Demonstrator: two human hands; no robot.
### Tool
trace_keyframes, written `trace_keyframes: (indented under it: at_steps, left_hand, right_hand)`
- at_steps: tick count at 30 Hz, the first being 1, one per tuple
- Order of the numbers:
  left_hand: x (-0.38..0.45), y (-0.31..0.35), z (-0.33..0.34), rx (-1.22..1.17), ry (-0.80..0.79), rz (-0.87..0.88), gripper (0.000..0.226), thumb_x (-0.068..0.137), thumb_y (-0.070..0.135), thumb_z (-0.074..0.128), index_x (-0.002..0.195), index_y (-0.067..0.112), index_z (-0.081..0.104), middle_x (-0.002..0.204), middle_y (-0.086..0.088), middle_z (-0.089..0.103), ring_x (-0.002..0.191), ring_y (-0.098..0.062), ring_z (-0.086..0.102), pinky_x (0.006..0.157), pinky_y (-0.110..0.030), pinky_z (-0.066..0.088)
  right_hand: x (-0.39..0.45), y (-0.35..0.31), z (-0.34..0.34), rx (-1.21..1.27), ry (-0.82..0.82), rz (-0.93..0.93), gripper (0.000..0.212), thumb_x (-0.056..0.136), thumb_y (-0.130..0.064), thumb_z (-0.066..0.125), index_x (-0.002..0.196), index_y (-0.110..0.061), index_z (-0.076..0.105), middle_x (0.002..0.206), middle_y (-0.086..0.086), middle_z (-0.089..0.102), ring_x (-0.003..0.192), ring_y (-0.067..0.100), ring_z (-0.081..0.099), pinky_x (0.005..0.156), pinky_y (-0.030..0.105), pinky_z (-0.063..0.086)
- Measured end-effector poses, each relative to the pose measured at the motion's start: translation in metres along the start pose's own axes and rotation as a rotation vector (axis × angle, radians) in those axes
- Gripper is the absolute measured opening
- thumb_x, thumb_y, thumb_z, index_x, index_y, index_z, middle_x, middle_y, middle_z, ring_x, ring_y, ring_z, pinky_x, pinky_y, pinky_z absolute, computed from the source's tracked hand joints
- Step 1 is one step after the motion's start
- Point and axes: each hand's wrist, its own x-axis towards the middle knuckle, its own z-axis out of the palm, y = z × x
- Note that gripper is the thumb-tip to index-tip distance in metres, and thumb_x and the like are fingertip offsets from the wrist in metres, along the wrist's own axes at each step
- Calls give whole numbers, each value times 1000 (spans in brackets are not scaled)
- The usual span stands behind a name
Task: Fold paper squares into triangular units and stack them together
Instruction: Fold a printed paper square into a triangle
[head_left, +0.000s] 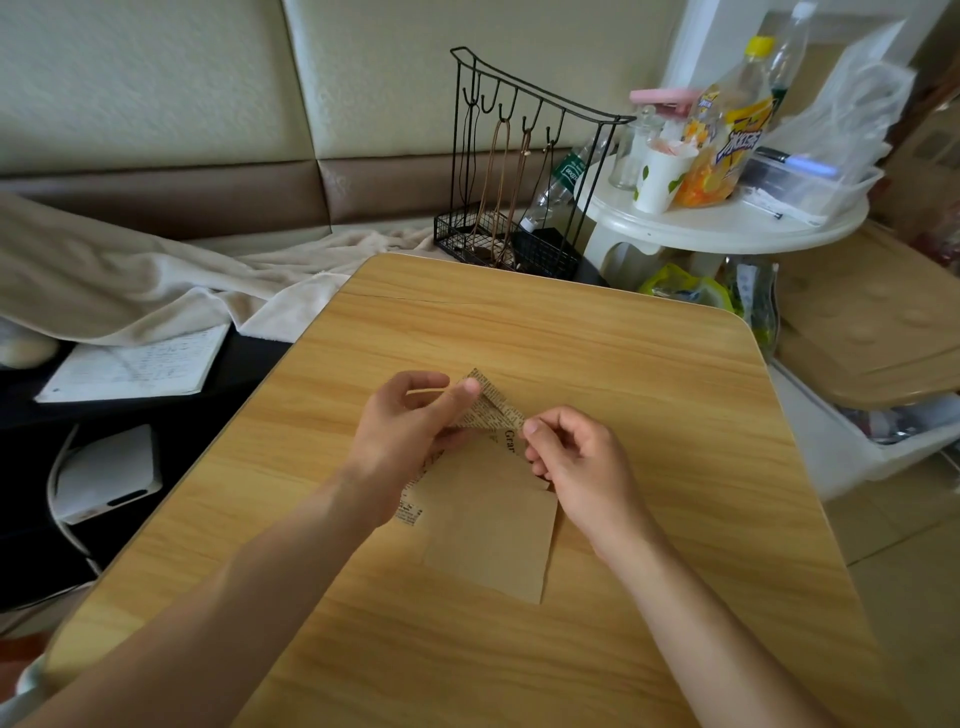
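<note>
A folded triangular paper unit (493, 408) with newspaper print is held just above the wooden table (649, 374). My left hand (410, 431) pinches its left side between thumb and fingers. My right hand (576, 457) pinches its right corner, fingers curled. Under both hands lies a small pile of brown paper squares (488, 540), plain side up, with a printed edge (410, 512) peeking out at the left.
A black wire rack (519, 171) stands past the table's far edge. A white round side table (727, 218) with bottles and a cup is at the back right. A notebook (135, 364) and a blanket (130, 280) lie to the left. A white bin (878, 441) sits at the right.
</note>
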Motion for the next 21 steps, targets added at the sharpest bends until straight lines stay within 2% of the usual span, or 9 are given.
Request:
trace_keyframes:
  at_steps: [3,5,7,9,12,15,18,20,21]
  left_hand:
    - [1,3,-3,409,39,169,38,76,45,88,108,31,71,98,5,74,87,-7,72,71,-28,58]
    - [1,3,-2,396,11,169,23,79,37,88,97,29,76,86,3,75,76,-8,69,66,-28,53]
    - [-1,4,-1,329,-13,141,12,81,25,87,89,22,78,81,-4,76,73,-10,69,70,-31,55]
    - [-2,5,-1,300,-10,133,10,82,19,86,88,16,78,81,-7,77,72,-12,69,70,-28,56]
    - [-2,5,-2,237,-23,110,11,82,15,85,89,10,77,76,-4,75,68,-9,68,62,-17,54]
    - [-1,4,-1,275,-19,124,13,83,20,84,94,16,77,75,2,69,67,-8,62,62,-20,49]
    - [-1,2,0,637,-6,302,30,81,34,85,107,33,70,90,12,64,77,-3,60,65,-16,45]
    - [-3,-1,1,780,-51,442,45,80,37,84,120,35,66,114,9,59,104,-4,56,84,-14,46]
    - [-4,-2,2,856,-70,521,50,80,39,83,126,36,64,127,7,52,117,-8,49,95,-20,43]
  right_hand:
    - [-2,-1,0,-114,-37,-39,23,102,-23,62,80,-26,68,69,-10,68,62,6,60,65,33,52]
    - [-3,-1,-1,-154,-51,-53,25,102,-22,61,79,-28,66,70,-11,68,63,11,62,66,39,53]
    - [-4,-2,-2,-176,-60,-63,26,102,-20,61,78,-29,65,71,-11,69,66,17,64,66,42,53]
    - [-3,-2,-2,-192,-74,-73,26,102,-18,60,79,-28,65,72,-9,69,68,20,65,67,44,54]
    - [-3,-2,-2,-165,-74,-69,26,103,-18,59,80,-27,66,75,-5,71,67,15,65,69,44,56]
    - [-3,-2,-3,-117,-85,-52,23,103,-20,61,82,-27,69,75,-4,71,67,9,64,73,42,56]
    - [-3,-4,-2,-107,-86,-37,22,101,-19,63,83,-29,69,74,-6,71,67,6,63,73,40,55]
    - [-3,-5,-1,-102,-75,-34,21,100,-18,63,81,-26,69,73,-7,71,67,5,63,73,38,55]
    - [-3,-5,-1,-98,-73,-32,20,100,-18,63,81,-24,69,73,-7,70,67,5,63,73,38,55]
